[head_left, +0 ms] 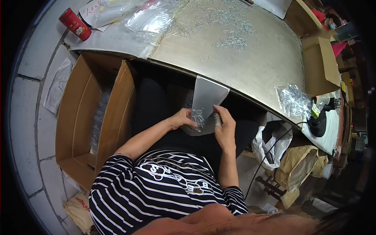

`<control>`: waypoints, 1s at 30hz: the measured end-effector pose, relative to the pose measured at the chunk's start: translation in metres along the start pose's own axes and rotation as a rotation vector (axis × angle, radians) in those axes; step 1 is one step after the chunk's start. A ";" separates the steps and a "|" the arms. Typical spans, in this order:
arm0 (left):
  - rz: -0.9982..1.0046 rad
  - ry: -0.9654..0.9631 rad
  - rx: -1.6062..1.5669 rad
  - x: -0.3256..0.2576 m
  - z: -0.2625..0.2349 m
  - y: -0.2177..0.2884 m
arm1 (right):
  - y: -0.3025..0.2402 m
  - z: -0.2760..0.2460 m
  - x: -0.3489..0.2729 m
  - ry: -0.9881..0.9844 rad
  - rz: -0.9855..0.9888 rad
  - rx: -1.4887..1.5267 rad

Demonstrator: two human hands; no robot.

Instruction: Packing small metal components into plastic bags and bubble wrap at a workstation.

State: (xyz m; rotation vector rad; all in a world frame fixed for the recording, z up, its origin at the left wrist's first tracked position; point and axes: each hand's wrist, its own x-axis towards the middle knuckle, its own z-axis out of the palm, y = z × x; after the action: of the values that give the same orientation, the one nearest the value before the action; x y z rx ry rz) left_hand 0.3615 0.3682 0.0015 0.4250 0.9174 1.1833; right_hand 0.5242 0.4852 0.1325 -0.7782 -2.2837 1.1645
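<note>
Plastic bag [210,91], translucent: where is it?

Over the lap, on the near side of the table [243,66]. Its top overlaps the table's near edge in this view; I can't tell whether they touch.

And the grip?

The left hand [182,118] grasps its lower left side, thumb at the front, beside some small metal pieces [199,117]. The right hand [225,127] has its fingertips at the right edge; whether they pinch it, I can't tell.

What room is there for moving?

The left forearm passes near the cardboard box [112,115], whose wall rises beside the leg. Between that wall and the white carrier bag [279,150] on the right, both hands have open space. Past the table's edge, smooth top runs up to a scattered pile of pins [235,37].
</note>
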 end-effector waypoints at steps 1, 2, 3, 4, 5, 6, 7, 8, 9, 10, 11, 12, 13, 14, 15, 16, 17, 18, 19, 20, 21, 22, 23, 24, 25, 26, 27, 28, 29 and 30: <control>-0.019 0.052 0.063 0.003 -0.001 0.002 | 0.003 0.009 -0.002 -0.015 -0.053 -0.011; -0.026 0.054 0.061 0.003 -0.003 -0.002 | 0.007 0.018 -0.006 -0.035 -0.107 -0.020; 0.018 0.003 0.071 0.004 -0.006 -0.008 | 0.017 0.026 -0.015 -0.206 -0.077 -0.061; 0.066 -0.047 0.083 0.003 -0.004 -0.007 | 0.002 0.020 -0.009 -0.447 -0.044 0.004; 0.060 -0.046 0.083 0.001 -0.002 -0.006 | 0.004 0.020 -0.009 -0.453 -0.020 -0.013; 0.072 -0.029 0.054 -0.001 0.002 -0.006 | 0.006 0.020 -0.009 -0.460 0.004 -0.029; 0.084 -0.014 0.025 -0.003 0.006 -0.003 | 0.004 0.021 -0.007 -0.459 0.009 -0.026; 0.077 -0.014 0.024 -0.002 0.006 -0.004 | 0.000 0.022 -0.005 -0.301 -0.007 -0.044; 0.060 -0.007 0.031 -0.001 0.004 -0.006 | -0.002 0.024 -0.002 -0.144 -0.022 -0.062; 0.043 0.001 0.036 0.001 0.002 -0.008 | 0.002 0.026 -0.002 -0.147 -0.015 -0.060; 0.014 -0.032 0.087 0.001 -0.002 -0.009 | 0.008 0.031 -0.003 -0.340 0.021 -0.088; 0.006 -0.031 0.082 0.000 -0.006 -0.011 | 0.012 0.034 -0.003 -0.534 0.057 -0.114; -0.094 -0.037 0.076 -0.002 -0.004 -0.008 | 0.013 0.035 0.000 -0.523 0.093 -0.136; -0.195 -0.043 0.070 -0.007 -0.002 -0.006 | 0.012 0.033 0.000 -0.529 0.100 -0.132; -0.162 -0.063 0.096 -0.015 0.002 -0.005 | 0.010 0.027 0.001 -0.391 0.122 -0.096; -0.166 -0.062 0.095 -0.020 0.006 0.002 | 0.010 0.021 0.003 -0.248 0.140 -0.062; -0.134 -0.119 -0.033 -0.024 0.010 0.010 | 0.017 0.016 0.004 -0.180 0.160 0.030; -0.102 -0.175 -0.161 -0.027 0.012 0.014 | 0.024 0.011 0.006 -0.149 0.182 0.107; -0.068 -0.105 -0.099 -0.022 0.013 0.016 | 0.022 0.006 0.010 -0.162 0.223 0.158; -0.072 -0.108 -0.092 -0.024 0.013 0.019 | 0.018 0.002 0.012 -0.175 0.263 0.208; -0.057 -0.081 -0.116 -0.027 0.013 0.022 | 0.022 0.004 0.008 -0.217 0.240 0.216; -0.042 -0.060 -0.138 -0.028 0.016 0.028 | 0.025 0.005 0.004 -0.255 0.218 0.220; 0.004 -0.082 -0.122 -0.027 0.020 0.034 | 0.027 0.009 0.003 -0.258 0.197 0.277; -0.002 -0.092 -0.113 -0.025 0.023 0.040 | 0.028 0.009 0.004 -0.242 0.199 0.277; 0.023 -0.093 -0.073 -0.023 0.026 0.047 | 0.024 0.006 0.008 -0.301 0.205 0.159; 0.048 -0.094 -0.034 -0.021 0.030 0.053 | 0.021 0.005 0.013 -0.358 0.212 0.041; 0.052 -0.090 -0.088 -0.020 0.034 0.059 | 0.027 0.011 0.014 -0.326 0.237 0.043; 0.053 -0.098 -0.078 -0.018 0.032 0.061 | 0.024 0.010 0.017 -0.314 0.233 0.042; 0.100 -0.096 -0.097 -0.017 0.029 0.062 | 0.020 0.009 0.019 -0.270 0.192 0.091; 0.148 -0.095 -0.116 -0.014 0.028 0.064 | 0.016 0.006 0.022 -0.226 0.150 0.139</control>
State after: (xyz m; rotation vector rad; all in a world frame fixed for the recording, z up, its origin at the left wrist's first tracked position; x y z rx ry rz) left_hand 0.3440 0.3822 0.0687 0.4571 0.7411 1.3325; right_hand 0.5089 0.5045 0.1190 -0.8116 -2.3232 1.5319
